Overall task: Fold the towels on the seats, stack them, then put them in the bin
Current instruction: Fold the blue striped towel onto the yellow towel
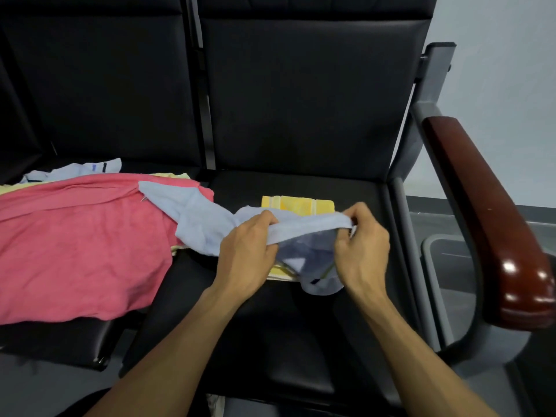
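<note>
the pale blue terry towel (207, 218) trails from the pink towel (78, 245) on the left black padded seat (60, 341) onto the right seat (301, 341) — lifted above a folded yellow towel (298, 204), bare cushion all round it. left hand (248, 254) and right hand (362, 248) pinch its near edge with curled fingers, forearms converging — a grey bin (445, 266) stands past the wooden armrest (487, 212).

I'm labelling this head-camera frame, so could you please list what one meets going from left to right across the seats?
Pink towel → left hand, gripping the light blue towel → right hand, pinching the same towel → wooden armrest. I left out the folded yellow towel, since it sits behind the hands.
</note>
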The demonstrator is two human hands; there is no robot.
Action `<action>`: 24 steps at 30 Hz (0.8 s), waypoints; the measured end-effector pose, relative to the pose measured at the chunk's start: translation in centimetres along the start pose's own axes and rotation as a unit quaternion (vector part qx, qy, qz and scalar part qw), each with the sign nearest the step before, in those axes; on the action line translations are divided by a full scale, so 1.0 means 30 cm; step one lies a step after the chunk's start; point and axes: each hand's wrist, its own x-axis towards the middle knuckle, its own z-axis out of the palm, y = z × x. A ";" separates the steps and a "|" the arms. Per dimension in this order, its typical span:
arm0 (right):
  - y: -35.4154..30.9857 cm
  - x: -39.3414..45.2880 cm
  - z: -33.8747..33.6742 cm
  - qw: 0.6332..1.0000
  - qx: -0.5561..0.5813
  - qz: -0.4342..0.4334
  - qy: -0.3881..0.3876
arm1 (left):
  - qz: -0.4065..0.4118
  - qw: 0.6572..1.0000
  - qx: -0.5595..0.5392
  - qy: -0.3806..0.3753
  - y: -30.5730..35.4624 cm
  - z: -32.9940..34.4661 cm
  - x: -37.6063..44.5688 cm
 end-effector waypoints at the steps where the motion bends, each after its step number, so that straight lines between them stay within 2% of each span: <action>1: -0.001 0.005 -0.010 1.000 -0.011 0.000 -0.005 | -0.007 1.000 -0.012 0.003 0.001 -0.005 0.002; 4: 0.011 -0.009 0.007 0.986 -0.089 -0.043 -0.133 | 0.009 0.999 -0.037 -0.025 0.017 0.003 -0.002; 6: 0.014 -0.022 0.035 0.974 -0.097 -0.068 -0.195 | 0.030 0.999 -0.029 -0.031 0.022 0.019 -0.007; 8: 0.006 -0.028 0.046 0.983 -0.069 -0.043 -0.164 | 0.033 0.999 -0.012 -0.016 0.014 0.026 -0.004; 11: -0.001 0.003 -0.001 0.997 0.034 0.064 -0.019 | 0.010 1.000 0.000 0.030 -0.012 0.013 0.006; 12: 0.007 0.015 -0.013 0.996 0.045 0.078 0.001 | 0.003 0.999 0.002 0.039 -0.023 0.010 0.008; 13: 0.007 0.021 -0.025 0.997 0.025 0.070 -0.010 | 0.002 0.999 -0.001 0.040 -0.028 0.011 0.010; 15: 0.004 0.012 -0.022 0.993 -0.039 0.026 -0.112 | 0.012 0.999 -0.033 0.014 -0.013 0.014 0.004; 17: -0.007 -0.012 0.007 0.973 -0.059 -0.017 -0.221 | 0.016 0.998 -0.063 -0.025 0.017 0.016 -0.003; 18: -0.007 -0.021 0.022 0.967 -0.058 -0.037 -0.245 | 0.015 0.997 -0.066 -0.034 0.026 0.018 -0.002; 20: -0.003 -0.022 0.036 0.974 -0.053 -0.037 -0.216 | 0.005 0.998 -0.062 -0.018 0.018 0.025 0.006; 22: 0.014 0.000 0.021 0.991 -0.039 0.007 -0.126 | -0.008 0.998 -0.067 0.017 -0.004 0.023 0.017; 24: 0.026 0.018 -0.001 0.996 -0.035 0.028 -0.078 | -0.018 0.995 -0.085 0.039 -0.030 0.020 0.028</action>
